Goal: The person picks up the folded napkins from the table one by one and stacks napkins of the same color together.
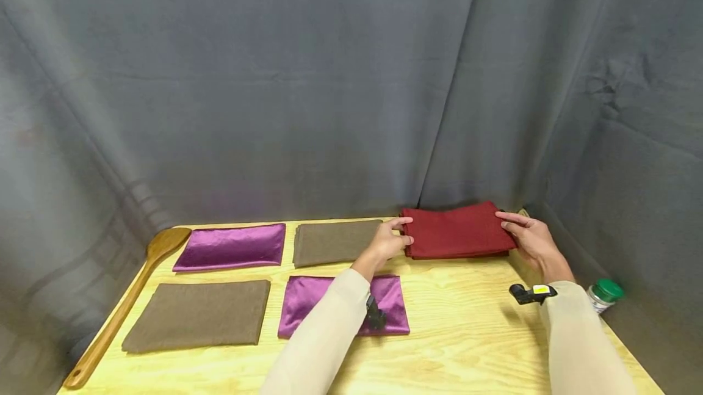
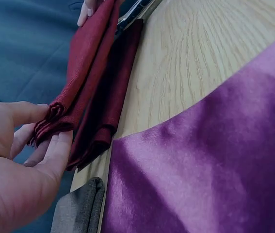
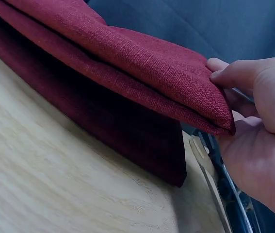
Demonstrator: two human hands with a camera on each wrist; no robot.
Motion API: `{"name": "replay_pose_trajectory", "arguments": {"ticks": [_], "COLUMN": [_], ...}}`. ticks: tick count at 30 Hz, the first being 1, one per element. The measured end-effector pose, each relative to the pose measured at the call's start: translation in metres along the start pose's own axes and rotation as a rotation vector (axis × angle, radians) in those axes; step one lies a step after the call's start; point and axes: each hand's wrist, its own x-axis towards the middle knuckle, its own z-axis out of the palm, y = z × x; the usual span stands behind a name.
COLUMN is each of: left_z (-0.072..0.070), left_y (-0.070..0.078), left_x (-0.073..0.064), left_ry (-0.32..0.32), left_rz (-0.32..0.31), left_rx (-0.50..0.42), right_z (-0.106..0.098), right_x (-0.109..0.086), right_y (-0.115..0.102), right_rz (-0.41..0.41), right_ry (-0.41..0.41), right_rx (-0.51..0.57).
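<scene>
Red cloth (image 1: 458, 230), folded into a thick pad, sits at the far right of the table (image 1: 456, 328), lifted clear of a darker red cloth (image 3: 142, 150) beneath it, a shadowed gap showing along the near side. Left hand (image 1: 387, 238) grasps one end, fingers pinching the folded layers from above and below; right hand (image 1: 533, 239) pinches the opposite end near its corner, so neither hand is free. Good handling here, I'd say, means matching height at both ends, because the pad is soft and its middle could sag. Watch those loose layers at the left end: a pinch that takes in every fold should stop the stack from slipping apart, and a light, even pull keeps the top flat without dragging the cloth underneath. Around it, pale wood grain shows between a near purple cloth (image 1: 304, 303), partly under the left sleeve (image 1: 324, 334), a far purple cloth (image 1: 230, 247), and two grey-brown ones, one near (image 1: 200, 315) and one far (image 1: 335, 242). Wooden spoon (image 1: 124, 303) runs down the left edge; green-lidded jar (image 1: 607, 290) stands by the right. Grey curtain (image 1: 274, 90) hangs behind and on both sides, creased and dim, closing off the room beyond.
</scene>
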Motion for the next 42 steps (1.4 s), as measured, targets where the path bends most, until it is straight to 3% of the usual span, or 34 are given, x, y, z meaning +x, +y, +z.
{"name": "replay_pose_trajectory", "arguments": {"ticks": [6,10,14,22,31,42], "left_z": [0.004,0.005,0.006,0.011,0.015,0.018], "left_y": [-0.003,-0.007,-0.009,-0.009,-0.011,-0.009], "left_x": [0.007,0.009,0.011,0.009,0.003,0.003], "left_ry": [0.001,0.019,0.034,0.023,0.045,0.069], "left_rz": [-0.035,-0.063,-0.049,-0.042,-0.043,-0.046], "left_rx": [0.015,0.004,-0.001,-0.036,0.031,0.135], "right_z": [-0.003,-0.002,0.0,0.001,0.005,0.01], "right_x": [0.007,0.011,0.013,0.014,0.01,0.009], "right_y": [0.009,0.016,0.02,0.03,0.043,0.044], "right_rz": [0.071,0.088,0.089,0.09,0.102,0.13], "right_ry": [0.021,0.021,0.026,0.073,0.097,0.163], "right_rx": [-0.12,-0.079,-0.043,-0.12,-0.029,-0.069]}}
